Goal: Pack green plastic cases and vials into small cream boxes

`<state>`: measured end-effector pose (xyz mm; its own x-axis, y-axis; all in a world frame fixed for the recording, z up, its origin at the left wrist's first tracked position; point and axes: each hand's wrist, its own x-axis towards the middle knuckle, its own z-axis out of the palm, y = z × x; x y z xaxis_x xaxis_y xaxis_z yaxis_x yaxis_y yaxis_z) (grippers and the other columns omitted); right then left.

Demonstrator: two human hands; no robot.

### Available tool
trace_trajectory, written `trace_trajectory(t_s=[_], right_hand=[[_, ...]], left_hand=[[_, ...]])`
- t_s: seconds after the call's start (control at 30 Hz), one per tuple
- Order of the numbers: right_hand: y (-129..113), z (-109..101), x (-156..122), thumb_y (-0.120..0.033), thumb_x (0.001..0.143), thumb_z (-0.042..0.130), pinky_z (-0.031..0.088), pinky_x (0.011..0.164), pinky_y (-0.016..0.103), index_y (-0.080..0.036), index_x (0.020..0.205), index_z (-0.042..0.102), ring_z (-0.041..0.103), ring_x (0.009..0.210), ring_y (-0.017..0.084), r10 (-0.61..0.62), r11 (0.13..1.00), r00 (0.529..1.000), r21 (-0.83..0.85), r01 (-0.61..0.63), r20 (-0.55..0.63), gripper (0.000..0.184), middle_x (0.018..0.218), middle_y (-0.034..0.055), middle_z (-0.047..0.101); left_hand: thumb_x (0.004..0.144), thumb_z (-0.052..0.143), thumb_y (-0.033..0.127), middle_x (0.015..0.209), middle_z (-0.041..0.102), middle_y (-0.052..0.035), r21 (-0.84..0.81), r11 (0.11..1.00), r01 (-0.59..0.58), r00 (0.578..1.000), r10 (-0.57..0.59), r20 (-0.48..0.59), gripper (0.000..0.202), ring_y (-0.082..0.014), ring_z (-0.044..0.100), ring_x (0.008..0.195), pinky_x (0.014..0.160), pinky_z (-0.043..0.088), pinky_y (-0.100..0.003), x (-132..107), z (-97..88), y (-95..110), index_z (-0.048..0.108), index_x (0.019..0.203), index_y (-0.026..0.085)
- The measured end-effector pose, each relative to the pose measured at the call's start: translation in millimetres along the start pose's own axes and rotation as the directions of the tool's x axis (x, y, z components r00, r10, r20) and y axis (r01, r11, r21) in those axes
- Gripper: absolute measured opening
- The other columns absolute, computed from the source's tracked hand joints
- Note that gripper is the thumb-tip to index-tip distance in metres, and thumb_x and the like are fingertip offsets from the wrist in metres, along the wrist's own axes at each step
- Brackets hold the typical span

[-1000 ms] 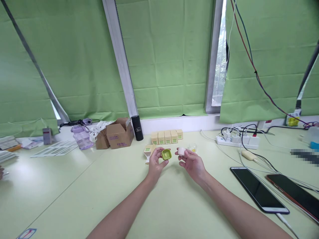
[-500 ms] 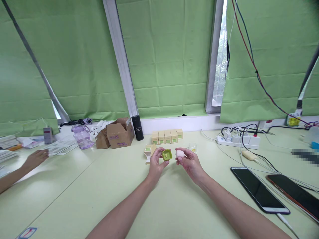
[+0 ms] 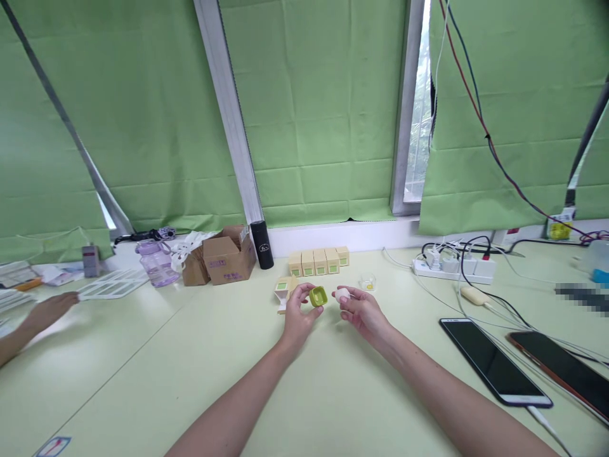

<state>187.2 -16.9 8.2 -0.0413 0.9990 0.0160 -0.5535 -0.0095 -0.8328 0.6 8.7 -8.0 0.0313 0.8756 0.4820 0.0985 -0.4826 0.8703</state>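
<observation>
Between the thumb and fingers of my left hand (image 3: pixel 299 315) is a small green square cup (image 3: pixel 318 296), its hollow side turned toward me. My right hand (image 3: pixel 365 312) pinches a small white rounded piece (image 3: pixel 342 294) just to the right of the cup, with a gap between the two. Beyond my left fingers stands an opened small box (image 3: pixel 284 285) with a green label. A small clear container (image 3: pixel 367 282) with something yellow in it lies behind my right hand. Farther back, several small cream boxes (image 3: pixel 314 261) form a row.
A cardboard box (image 3: pixel 229 259), a black bottle (image 3: pixel 262 245) and a purple jug (image 3: pixel 157 262) stand at the back left. Another person's hand (image 3: pixel 54 311) holds white sheets (image 3: pixel 114 285) at far left. Right are phones (image 3: pixel 495 362), cables and a power strip (image 3: pixel 451 270).
My right hand has turned the white piece, which now shows a rounder side, and shifted slightly away from the cup. The other person's hand moved left with a white sheet.
</observation>
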Motion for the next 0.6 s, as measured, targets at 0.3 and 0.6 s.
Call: trace_trajectory(t_s=[0.3,0.6], right_hand=[[-3.6,3.9,-5.4,-0.044,0.065,0.092,0.043,0.055,0.028,-0.020,0.100,0.078,0.053,0.069,0.014,-0.100,0.988,0.994,-0.116,0.105,0.050,0.044,0.093,0.0060,0.069],[1.2,3.3,-2.8,-0.060,0.067,0.088,0.044,0.058,0.029,-0.019,0.090,0.078,0.062,0.075,0.020,-0.221,0.899,0.974,-0.375,0.226,0.058,0.048,0.085,0.0076,0.074]], left_hand=[[0.071,0.077,0.016,0.119,0.074,-0.0089,0.013,0.999,-0.052,0.999,0.052,0.016,0.044,-0.0296,0.067,0.115,0.095,0.040,-0.040,-0.9,0.4,-0.5,0.064,0.112,0.023],[0.070,0.081,0.017,0.115,0.071,-0.0083,0.047,0.992,-0.121,0.993,0.121,0.005,0.043,-0.0297,0.063,0.113,0.094,0.044,-0.041,-4.5,3.3,4.2,0.072,0.112,0.025]])
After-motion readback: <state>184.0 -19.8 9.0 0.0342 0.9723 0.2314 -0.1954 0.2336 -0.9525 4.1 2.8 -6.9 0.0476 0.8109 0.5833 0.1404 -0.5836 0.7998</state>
